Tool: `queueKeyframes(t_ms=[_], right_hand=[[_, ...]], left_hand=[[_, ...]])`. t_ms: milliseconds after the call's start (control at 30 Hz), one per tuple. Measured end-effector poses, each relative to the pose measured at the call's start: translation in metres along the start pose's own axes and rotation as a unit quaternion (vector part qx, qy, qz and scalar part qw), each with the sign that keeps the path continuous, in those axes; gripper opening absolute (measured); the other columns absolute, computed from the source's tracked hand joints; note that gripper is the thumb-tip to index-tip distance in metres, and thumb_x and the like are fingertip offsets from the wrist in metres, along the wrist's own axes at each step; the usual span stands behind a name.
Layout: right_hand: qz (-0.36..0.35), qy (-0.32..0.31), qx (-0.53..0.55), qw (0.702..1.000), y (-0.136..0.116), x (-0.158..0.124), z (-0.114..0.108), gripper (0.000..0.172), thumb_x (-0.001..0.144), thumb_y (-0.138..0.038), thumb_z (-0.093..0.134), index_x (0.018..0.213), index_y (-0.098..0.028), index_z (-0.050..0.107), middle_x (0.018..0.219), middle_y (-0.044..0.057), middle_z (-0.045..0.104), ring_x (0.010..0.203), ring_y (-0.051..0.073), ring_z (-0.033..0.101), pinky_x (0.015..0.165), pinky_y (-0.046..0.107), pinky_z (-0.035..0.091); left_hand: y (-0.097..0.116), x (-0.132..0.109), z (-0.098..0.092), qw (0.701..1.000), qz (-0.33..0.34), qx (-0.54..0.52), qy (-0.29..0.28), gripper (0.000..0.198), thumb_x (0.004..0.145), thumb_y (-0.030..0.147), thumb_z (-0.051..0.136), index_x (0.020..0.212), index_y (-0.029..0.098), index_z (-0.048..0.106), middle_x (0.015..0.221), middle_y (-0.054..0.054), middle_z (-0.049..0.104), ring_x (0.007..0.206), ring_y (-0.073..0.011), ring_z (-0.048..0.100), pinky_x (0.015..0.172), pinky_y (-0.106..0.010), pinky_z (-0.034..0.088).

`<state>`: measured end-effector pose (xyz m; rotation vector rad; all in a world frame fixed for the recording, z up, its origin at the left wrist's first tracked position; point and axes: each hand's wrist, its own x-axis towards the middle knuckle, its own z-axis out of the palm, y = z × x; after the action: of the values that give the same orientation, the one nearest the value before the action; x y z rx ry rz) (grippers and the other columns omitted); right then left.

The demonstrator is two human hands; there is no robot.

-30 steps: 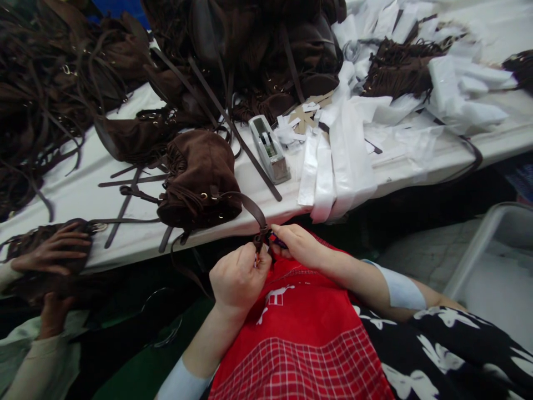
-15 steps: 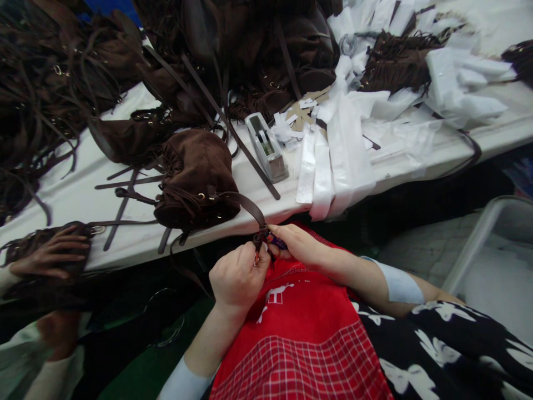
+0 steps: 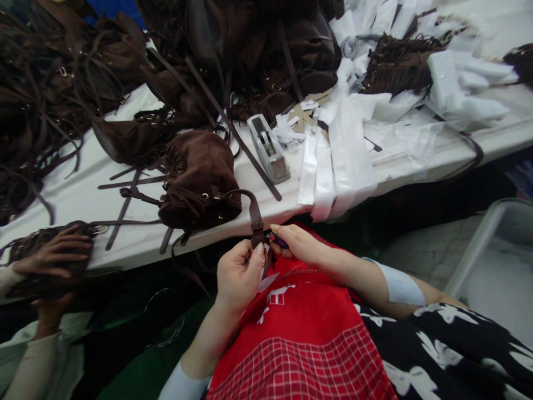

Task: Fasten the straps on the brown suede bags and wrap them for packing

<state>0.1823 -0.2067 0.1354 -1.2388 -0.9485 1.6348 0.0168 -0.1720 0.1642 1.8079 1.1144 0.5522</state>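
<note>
A brown fringed bag (image 3: 204, 178) rests at the table's front edge. Its strap (image 3: 255, 211) runs over the edge down to my hands, with a loop or buckle close to the fingers. My left hand (image 3: 239, 272) is closed, thumb and fingers pinching the strap's lower end. My right hand (image 3: 303, 244) is curled beside it, closed around a small dark purple object (image 3: 278, 240) with coloured marks, whose kind I cannot make out. Something thin and whitish (image 3: 266, 282) hangs below my left fingers, over the red apron.
A tape dispenser (image 3: 268, 149) stands behind the bag, with white wrapping strips (image 3: 345, 155) to its right. More brown bags (image 3: 250, 44) are heaped at the back and left. At the left edge, another person's hand (image 3: 69, 250) lies on a brown bag. A pale bin (image 3: 491, 244) is at right.
The strap by my fingers has turned to show its flat side and loop. My left hand has shifted slightly right and down. A whitish piece now shows below it.
</note>
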Motion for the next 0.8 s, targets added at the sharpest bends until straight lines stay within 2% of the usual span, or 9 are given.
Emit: queueKeyframes(t_ms=[100,200,300,400,467,533,633,733,800], right_hand=[[0.002,0.004,0.007,1.000,-0.001,-0.001,0.001,0.050,0.099,-0.045,0.028,0.060,-0.019,0.045,0.047,-0.005,0.040,0.041,0.008,0.030,0.043,0.024,0.025],[0.004,0.008,0.010,1.000,-0.003,-0.002,0.002,0.055,0.098,-0.053,0.031,0.057,-0.018,0.046,0.046,-0.004,0.039,0.041,0.007,0.030,0.043,0.023,0.023],[0.031,0.036,0.045,0.998,0.000,-0.003,0.004,0.062,0.094,-0.064,0.030,0.058,-0.018,0.049,0.044,-0.004,0.038,0.040,0.007,0.030,0.042,0.022,0.022],[0.042,0.087,0.059,0.994,0.007,-0.006,0.002,0.063,0.087,-0.073,0.037,0.066,-0.017,0.054,0.047,-0.004,0.042,0.042,0.008,0.032,0.041,0.022,0.022],[0.001,0.110,0.013,0.994,0.012,-0.006,-0.003,0.051,0.082,-0.068,0.056,0.071,-0.018,0.055,0.051,-0.004,0.047,0.046,0.009,0.037,0.044,0.021,0.028],[-0.023,0.102,-0.055,0.993,0.015,-0.003,-0.008,0.044,0.077,-0.060,0.068,0.083,-0.017,0.062,0.064,0.001,0.060,0.058,0.014,0.052,0.054,0.024,0.041],[-0.004,0.071,-0.130,0.989,0.019,0.002,-0.010,0.044,0.075,-0.055,0.072,0.093,-0.015,0.068,0.083,0.007,0.071,0.075,0.021,0.063,0.069,0.030,0.050],[0.032,0.055,-0.164,0.984,0.024,0.007,-0.008,0.046,0.073,-0.057,0.071,0.089,-0.013,0.070,0.082,0.009,0.073,0.074,0.024,0.066,0.067,0.031,0.053],[0.026,0.071,-0.191,0.979,0.028,0.009,-0.010,0.047,0.072,-0.057,0.071,0.090,-0.014,0.071,0.082,0.009,0.074,0.075,0.026,0.067,0.068,0.032,0.054]], left_hand=[[-0.004,0.000,0.000,0.995,-0.048,-0.080,-0.029,0.027,0.091,0.036,0.054,0.072,0.018,0.061,0.060,0.002,0.056,0.053,-0.0106,0.045,0.051,-0.022,0.035],[-0.005,0.000,0.001,0.993,-0.057,-0.100,-0.038,0.029,0.091,0.038,0.054,0.072,0.017,0.059,0.060,0.002,0.053,0.052,-0.0098,0.043,0.050,-0.021,0.034],[-0.004,0.000,0.002,0.994,-0.041,-0.088,-0.052,0.029,0.091,0.037,0.053,0.071,0.016,0.059,0.060,0.002,0.054,0.054,-0.0103,0.045,0.052,-0.021,0.036],[-0.008,-0.001,0.004,0.996,-0.015,-0.025,-0.088,0.029,0.090,0.034,0.052,0.073,0.015,0.064,0.065,-0.001,0.061,0.058,-0.0123,0.051,0.057,-0.022,0.040],[-0.013,-0.002,0.005,0.994,-0.013,0.023,-0.105,0.030,0.091,0.035,0.051,0.074,0.015,0.067,0.067,-0.003,0.065,0.061,-0.0136,0.054,0.058,-0.023,0.040],[-0.020,-0.003,0.005,0.991,-0.021,0.054,-0.117,0.033,0.091,0.036,0.050,0.076,0.015,0.069,0.068,-0.004,0.066,0.061,-0.0144,0.056,0.057,-0.023,0.039],[-0.029,-0.008,0.002,0.988,-0.032,0.070,-0.138,0.033,0.091,0.041,0.051,0.084,0.017,0.072,0.072,-0.004,0.070,0.061,-0.0149,0.058,0.055,-0.024,0.038],[-0.041,-0.015,-0.004,0.987,-0.038,0.073,-0.141,0.031,0.085,0.046,0.058,0.090,0.020,0.074,0.077,-0.003,0.072,0.064,-0.0156,0.061,0.056,-0.024,0.038],[-0.053,-0.019,-0.010,0.988,-0.054,0.071,-0.122,0.029,0.083,0.046,0.061,0.090,0.021,0.075,0.078,-0.003,0.073,0.066,-0.0157,0.061,0.058,-0.024,0.039]])
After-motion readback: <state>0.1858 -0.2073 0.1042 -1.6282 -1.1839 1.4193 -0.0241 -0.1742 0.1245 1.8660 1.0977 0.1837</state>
